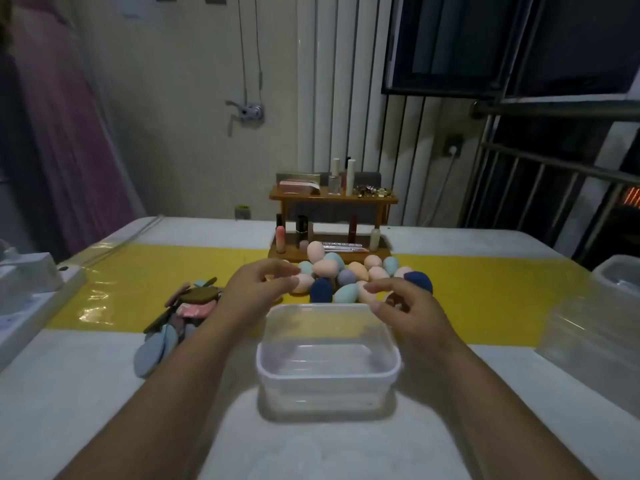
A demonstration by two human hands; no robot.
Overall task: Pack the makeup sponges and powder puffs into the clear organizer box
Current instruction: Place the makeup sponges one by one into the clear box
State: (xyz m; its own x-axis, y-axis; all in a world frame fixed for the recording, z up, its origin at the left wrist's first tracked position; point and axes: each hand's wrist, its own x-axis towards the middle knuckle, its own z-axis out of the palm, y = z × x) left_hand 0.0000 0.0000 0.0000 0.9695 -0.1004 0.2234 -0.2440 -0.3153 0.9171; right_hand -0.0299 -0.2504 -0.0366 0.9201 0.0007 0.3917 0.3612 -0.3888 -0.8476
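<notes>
Box: the clear rectangular plastic organizer box (329, 375) sits open-topped on the bench, central and nearest me, between my forearms. The bench shows through its floor and walls.
Sponges: the pile of egg-shaped makeup sponges (346, 271), in peach, pale blue, grey and navy, lies just beyond the box's far rim.
Puffs: the heap of flat teardrop powder puffs (180, 313), in blue-grey, pink and brown, lies left of the box and apart from it.
Left hand: my left hand (256, 289) hovers at the pile's left edge. Its fingers are loosely curled with the tips by a pale pink sponge, and I see nothing held.
Right hand: my right hand (405, 306) is over the box's far right corner, fingers curled toward the pile. I cannot tell whether it grips anything. A dark patch shows at the palm, and a navy sponge sits just behind the knuckles.
Bench: the white bench (104, 393) is crossed by a yellow band (485, 289) under glossy clear film.
Rack: a two-tier brown wooden rack (332, 199) stands behind the sponges, carrying bottles and tubes.
Room: there is a white ribbed wall panel (339, 98), a dark window (502, 39), grey metal bars (536, 188) on the right and a pink curtain (59, 133) on the left.
Cut off: a translucent plastic container (616, 271) at the right edge and white objects (27, 271) at the left edge run out of frame, and I cannot name them.
Hard to see: the light is dim, both hands are blurred, and the bottle labels are too small to read.
</notes>
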